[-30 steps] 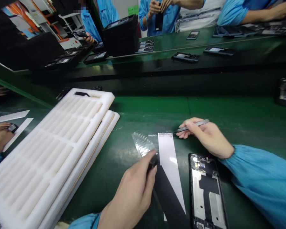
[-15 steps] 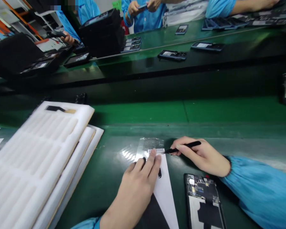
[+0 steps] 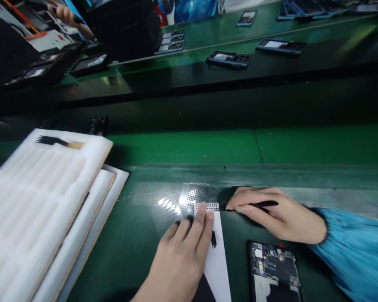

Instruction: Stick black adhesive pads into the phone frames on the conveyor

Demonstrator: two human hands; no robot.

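My left hand [image 3: 179, 260] lies with fingers stretched over a white strip of card [image 3: 219, 272], pressing near its top end. Rows of small dark dots [image 3: 212, 206] show there, just beyond the fingertips. A small black part [image 3: 213, 239] rests on the strip beside those fingers. Black tweezers [image 3: 264, 204] are pinched in my right hand [image 3: 280, 216], their tips at the dotted edge; whether they grip a dot is too small to tell. Behind the strip is a clear film with a dot grid [image 3: 197, 193]. An opened phone [image 3: 275, 268] lies below my right hand.
Stacked white foam trays [image 3: 66, 193] stand at the left, a black brush [image 3: 58, 141] on top. Another clear film [image 3: 168, 207] lies left of the strip. Across the raised ledge are phones [image 3: 229, 59], black stacked trays [image 3: 129, 31] and a co-worker's hand [image 3: 66, 16].
The view has shifted, so the far bench sits higher in the picture. My left hand still presses the strip. The tweezers are held at a flatter angle, tips still by the dots.
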